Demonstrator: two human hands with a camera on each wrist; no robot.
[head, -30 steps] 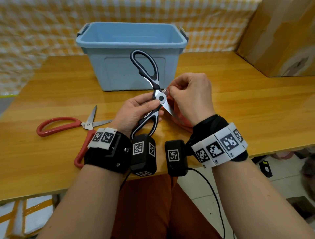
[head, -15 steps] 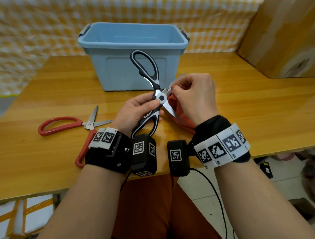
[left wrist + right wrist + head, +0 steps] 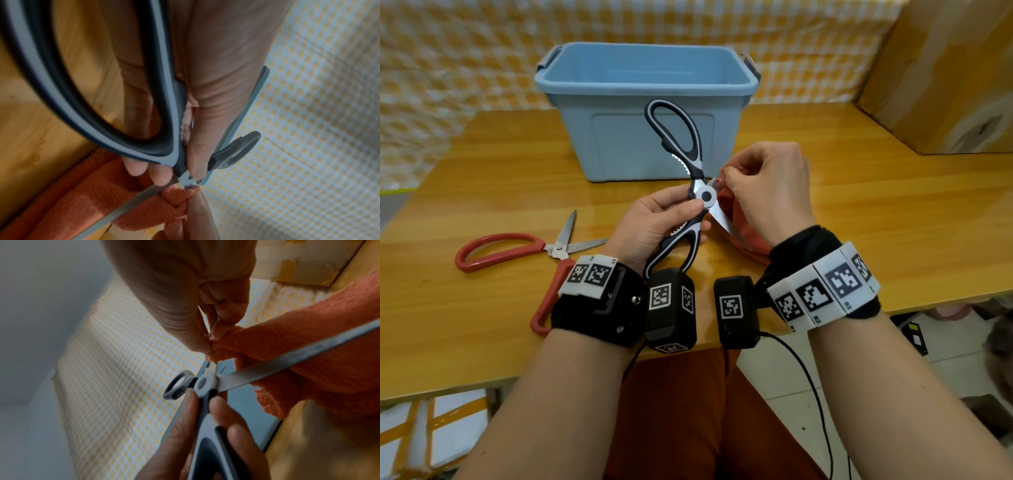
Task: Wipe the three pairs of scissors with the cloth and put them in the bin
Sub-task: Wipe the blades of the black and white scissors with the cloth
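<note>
Both hands busy — my left hand [image 3: 654, 222] grips black scissors [image 3: 690, 178] near pivot; right hand [image 3: 767, 192] pinches orange cloth [image 3: 298, 353] there. I'd draw cloth along blade toward tip — fingers off edge.

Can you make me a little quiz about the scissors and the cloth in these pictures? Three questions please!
1. True or false: the black-and-white scissors are lying flat on the table.
2. What is the right hand pinching? A) the orange cloth B) the red scissors C) the blue bin
3. Fill in: the left hand holds the black-and-white scissors close to the round ____ where the blades cross.

Key
1. False: the left hand holds them up, blades open.
2. A: it pinches the cloth against a blade.
3. Pivot.
</note>
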